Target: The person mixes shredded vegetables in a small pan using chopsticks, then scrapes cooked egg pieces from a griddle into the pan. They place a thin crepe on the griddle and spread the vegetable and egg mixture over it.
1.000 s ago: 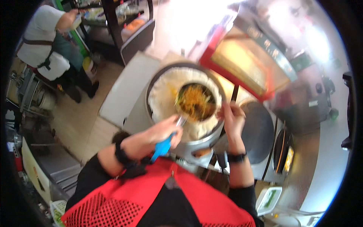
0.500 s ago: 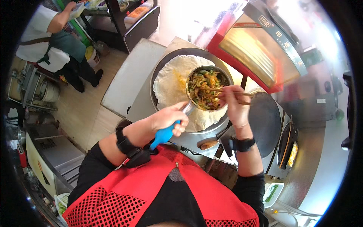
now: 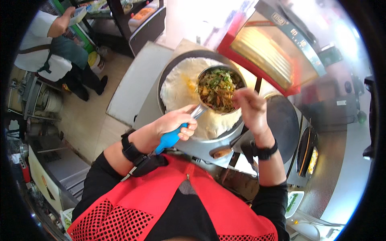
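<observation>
- Over the flatbread (image 3: 177, 86), my left hand (image 3: 179, 121) grips a blue-handled pan (image 3: 197, 111) of vegetables (image 3: 217, 88).
- By its rim, my right hand (image 3: 253, 109) blurs; I can't tell its hold.

We are looking at a grey metal counter (image 3: 146, 116) that is carrying a large round griddle (image 3: 173, 64). On that griddle we are seeing a wide pale flatbread (image 3: 173, 90) lying, with a yellow smear (image 3: 191, 84) showing on it. A second griddle (image 3: 281, 124), dark and round, is sitting to the right, and a wooden handle (image 3: 222, 153) is resting near the front edge. On the tan floor (image 3: 92, 128) to our left, a bucket (image 3: 95, 63) is standing near a co-worker (image 3: 43, 66). A black rack (image 3: 116, 30) is holding a tray of orange food (image 3: 142, 15).
</observation>
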Motion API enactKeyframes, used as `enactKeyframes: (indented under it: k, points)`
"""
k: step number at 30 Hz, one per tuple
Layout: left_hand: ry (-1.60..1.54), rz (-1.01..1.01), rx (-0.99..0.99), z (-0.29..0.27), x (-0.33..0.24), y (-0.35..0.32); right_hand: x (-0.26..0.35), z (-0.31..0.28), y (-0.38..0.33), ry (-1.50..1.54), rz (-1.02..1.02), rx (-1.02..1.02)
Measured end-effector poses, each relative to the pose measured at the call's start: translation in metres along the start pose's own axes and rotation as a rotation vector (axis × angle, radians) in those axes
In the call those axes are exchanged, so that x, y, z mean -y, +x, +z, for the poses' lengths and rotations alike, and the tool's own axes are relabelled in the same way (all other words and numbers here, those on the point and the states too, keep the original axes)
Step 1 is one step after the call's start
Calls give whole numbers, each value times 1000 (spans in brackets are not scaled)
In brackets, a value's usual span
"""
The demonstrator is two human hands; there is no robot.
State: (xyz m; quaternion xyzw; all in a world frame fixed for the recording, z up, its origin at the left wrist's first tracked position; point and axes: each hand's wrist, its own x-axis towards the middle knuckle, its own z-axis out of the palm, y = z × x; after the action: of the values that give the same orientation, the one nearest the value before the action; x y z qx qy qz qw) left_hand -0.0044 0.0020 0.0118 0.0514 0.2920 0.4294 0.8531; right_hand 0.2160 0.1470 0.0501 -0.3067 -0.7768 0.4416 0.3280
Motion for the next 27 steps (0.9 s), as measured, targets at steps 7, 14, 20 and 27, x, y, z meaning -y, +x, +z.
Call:
enactKeyframes:
  k: [7, 14, 20, 27]
  points:
    - [122, -33, -142, 18, 11, -9, 74, 30, 60, -394, -407, 669]
    - [93, 25, -183, 5, -5, -25, -14, -46, 103, -150, 171, 154]
    - [-31, 109, -38, -1, 7, -15, -45, -21, -12, 328, 459, -122]
    - [-14, 74, -106, 9, 13, -17, -57, 4, -59, 836, 629, -600]
